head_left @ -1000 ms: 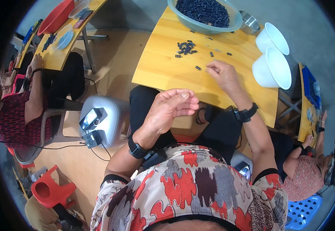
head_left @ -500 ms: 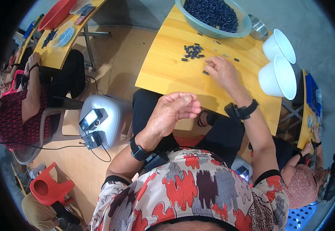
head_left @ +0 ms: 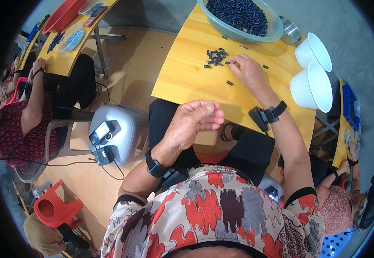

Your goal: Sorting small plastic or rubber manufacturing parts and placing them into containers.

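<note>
A dark piece is seen beside the pile on the desk, just left of the fingertips of the right hand, its long side pointing left to right. That hand's finger and thumb are close together, but whether the piece is pinched or just touched cannot be told. The left hand is held farther off, thumb against fingers, its inside hidden.

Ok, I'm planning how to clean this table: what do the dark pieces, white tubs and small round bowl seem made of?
Dark pieces: perhaps plastic, faintly shiny, but too small to be sure.
White tubs: probably plastic, smooth, opaque, with wide rims.
Small round bowl: likely metal, from its grey, mirror-like glints.
</note>
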A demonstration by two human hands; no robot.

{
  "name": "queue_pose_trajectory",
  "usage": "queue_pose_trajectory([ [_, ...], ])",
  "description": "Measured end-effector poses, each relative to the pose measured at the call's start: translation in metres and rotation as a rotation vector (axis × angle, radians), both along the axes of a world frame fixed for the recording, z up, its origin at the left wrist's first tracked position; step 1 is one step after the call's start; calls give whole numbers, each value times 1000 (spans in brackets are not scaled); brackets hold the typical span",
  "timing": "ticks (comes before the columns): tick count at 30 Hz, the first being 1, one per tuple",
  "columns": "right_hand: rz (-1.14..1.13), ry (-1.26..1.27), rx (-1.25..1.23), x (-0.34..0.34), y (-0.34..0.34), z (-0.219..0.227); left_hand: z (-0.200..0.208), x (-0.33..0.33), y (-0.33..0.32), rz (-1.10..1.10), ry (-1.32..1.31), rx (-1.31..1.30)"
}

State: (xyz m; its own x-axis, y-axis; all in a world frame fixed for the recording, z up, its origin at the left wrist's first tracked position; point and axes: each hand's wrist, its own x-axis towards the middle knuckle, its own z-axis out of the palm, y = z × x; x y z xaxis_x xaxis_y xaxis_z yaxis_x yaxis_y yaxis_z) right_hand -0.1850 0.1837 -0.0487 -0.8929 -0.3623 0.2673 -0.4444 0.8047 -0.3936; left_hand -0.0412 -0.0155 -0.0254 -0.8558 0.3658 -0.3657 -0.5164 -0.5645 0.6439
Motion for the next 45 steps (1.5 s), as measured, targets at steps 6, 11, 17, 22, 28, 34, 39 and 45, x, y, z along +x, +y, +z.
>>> queue_pose_trajectory([
  [6,18,-99,-344,28,-8,17,0,-3,2,31,23,-3],
  [11,42,-234,-569,68,-20,35,-3,-5,5,83,55,-18],
  [17,212,66,-289,88,-22,52,-3,-6,10,140,124,4],
  [22,365,290,-89,91,-22,62,-6,-4,12,151,153,-49],
  [28,390,260,-154,95,-21,62,-5,-1,13,149,144,-59],
  [34,272,-80,-375,104,-24,65,-5,0,11,121,130,-20],
  [39,299,-114,-332,103,-20,67,-4,1,9,106,166,-76],
  [45,339,-135,-338,102,-20,63,-7,0,7,72,233,-158],
])
